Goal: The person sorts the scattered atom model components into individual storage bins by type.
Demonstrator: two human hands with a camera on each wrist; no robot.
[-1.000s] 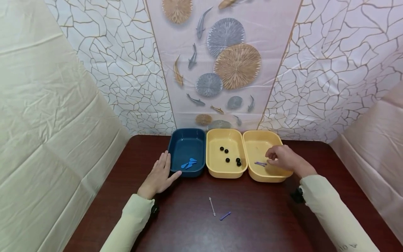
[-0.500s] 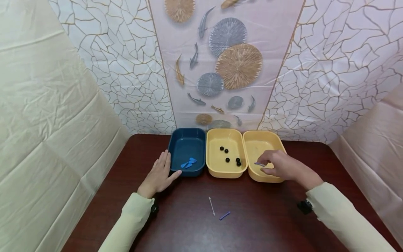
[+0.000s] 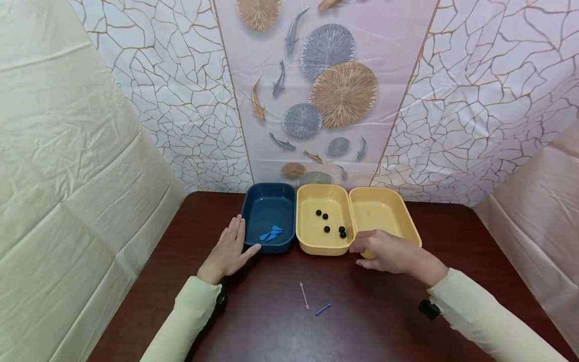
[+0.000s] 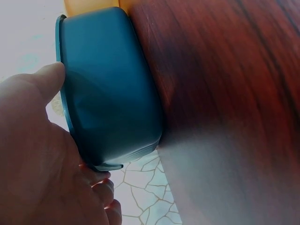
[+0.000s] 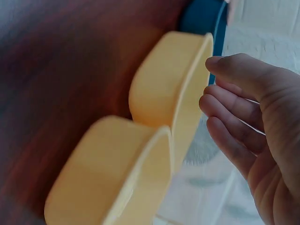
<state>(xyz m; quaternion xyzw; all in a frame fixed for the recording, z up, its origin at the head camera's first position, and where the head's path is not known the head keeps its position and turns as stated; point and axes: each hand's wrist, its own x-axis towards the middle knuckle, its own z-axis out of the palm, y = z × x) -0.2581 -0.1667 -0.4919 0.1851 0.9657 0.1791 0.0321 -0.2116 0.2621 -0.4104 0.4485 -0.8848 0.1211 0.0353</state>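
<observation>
A sorting job is in hand: three trays stand in a row along the far edge of the desk (image 3: 253, 322), and the last loose pieces lie near its front edge. The blue tray (image 3: 268, 213) holds small blue pieces (image 3: 271, 234), the middle yellow tray (image 3: 323, 221) holds black beads (image 3: 326, 229), and the right yellow tray (image 3: 383, 213) stands beside it.

The left hand (image 3: 228, 251) lies flat on the desk with its fingers straight, resting against the blue tray's near left corner and steadying it. The right hand (image 3: 384, 251) hovers at the near rim of the right yellow tray, fingers loosely curled, and the wrist view shows its palm empty.

What seems left are the white stick (image 3: 304, 295) and the small purple piece (image 3: 323, 309), lying just beside each other on the bare desk towards its front edge. The next move likely calls for the right hand to come down towards them and take one in a fine fingertip pinch, since both are thin and lie flat on the wood.
</observation>
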